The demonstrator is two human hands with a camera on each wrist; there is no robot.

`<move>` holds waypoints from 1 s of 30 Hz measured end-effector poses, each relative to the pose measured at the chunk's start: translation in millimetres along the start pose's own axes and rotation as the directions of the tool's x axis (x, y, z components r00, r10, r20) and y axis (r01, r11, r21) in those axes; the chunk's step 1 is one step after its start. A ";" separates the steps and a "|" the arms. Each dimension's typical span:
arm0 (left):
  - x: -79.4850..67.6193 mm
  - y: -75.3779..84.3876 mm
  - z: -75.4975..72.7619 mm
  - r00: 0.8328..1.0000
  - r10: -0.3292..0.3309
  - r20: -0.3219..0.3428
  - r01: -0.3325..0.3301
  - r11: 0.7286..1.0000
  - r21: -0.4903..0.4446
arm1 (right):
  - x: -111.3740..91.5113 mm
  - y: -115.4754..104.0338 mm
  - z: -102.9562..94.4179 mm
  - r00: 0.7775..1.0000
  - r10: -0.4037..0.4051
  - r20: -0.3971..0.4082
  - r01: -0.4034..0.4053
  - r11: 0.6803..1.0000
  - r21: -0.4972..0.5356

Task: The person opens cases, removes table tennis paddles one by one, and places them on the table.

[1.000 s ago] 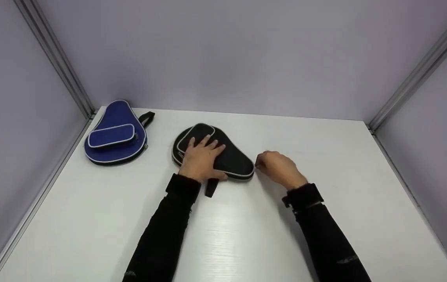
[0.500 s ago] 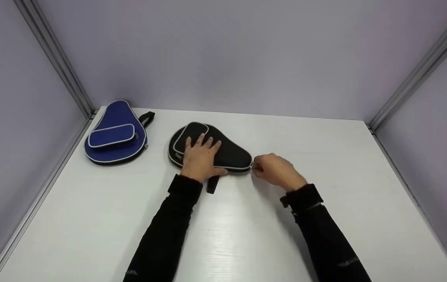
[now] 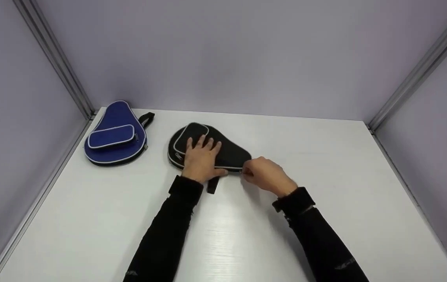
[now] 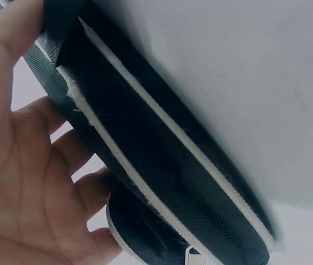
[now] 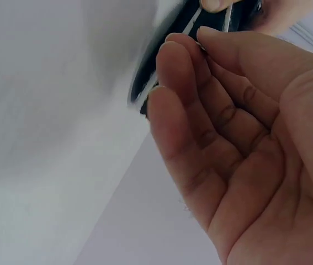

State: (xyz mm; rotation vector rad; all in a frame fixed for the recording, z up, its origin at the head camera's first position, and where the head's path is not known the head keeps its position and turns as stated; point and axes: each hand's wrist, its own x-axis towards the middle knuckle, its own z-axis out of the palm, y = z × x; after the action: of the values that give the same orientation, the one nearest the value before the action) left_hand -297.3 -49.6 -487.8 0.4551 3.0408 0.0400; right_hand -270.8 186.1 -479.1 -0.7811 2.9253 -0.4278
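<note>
A black table tennis bat case (image 3: pixel 229 150) with white piping lies on the white table, its narrow end toward the right. My left hand (image 3: pixel 199 158) rests on its front with fingers spread, the thumb along the near edge. The left wrist view shows the side band of the case (image 4: pixel 162 149) between two white piping lines. At the narrow end, my right hand (image 3: pixel 264 174) pinches a small zipper pull on the near edge between thumb and forefinger; the fingers mostly hide it. A black strap (image 3: pixel 213 185) sticks out below my left thumb.
A blue bat case (image 3: pixel 117 117) with white piping, a front pocket and a black strap loop lies at the back left of the table (image 3: pixel 223 243). Pale panels (image 3: pixel 223 58) enclose the table at the back and both sides.
My right hand has moved left and slightly toward me, round the narrow end to the near edge. The black case has shifted slightly left and turned a little; my left hand stays on it.
</note>
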 end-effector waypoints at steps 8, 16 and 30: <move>0.1 1.5 -1.4 1.000 0.011 0.011 -0.011 1.000 -0.021 | 2.9 -21.9 14.4 0.997 -0.035 -0.064 0.032 0.998 -0.052; 0.1 1.2 -0.1 0.999 0.030 0.012 -0.030 1.000 0.004 | -0.3 -18.5 11.3 0.999 -0.035 -0.032 0.034 0.998 -0.050; -3.0 10.2 -2.9 0.994 0.108 0.016 -0.108 0.994 0.033 | -3.9 2.1 -20.7 0.998 -0.007 -0.058 0.013 0.994 0.113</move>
State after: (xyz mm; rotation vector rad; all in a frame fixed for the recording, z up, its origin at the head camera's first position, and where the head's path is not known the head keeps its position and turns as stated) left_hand -291.6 -40.7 -484.4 0.6193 3.0042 -0.0095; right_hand -271.5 194.8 -459.9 -0.7814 2.9195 -0.6205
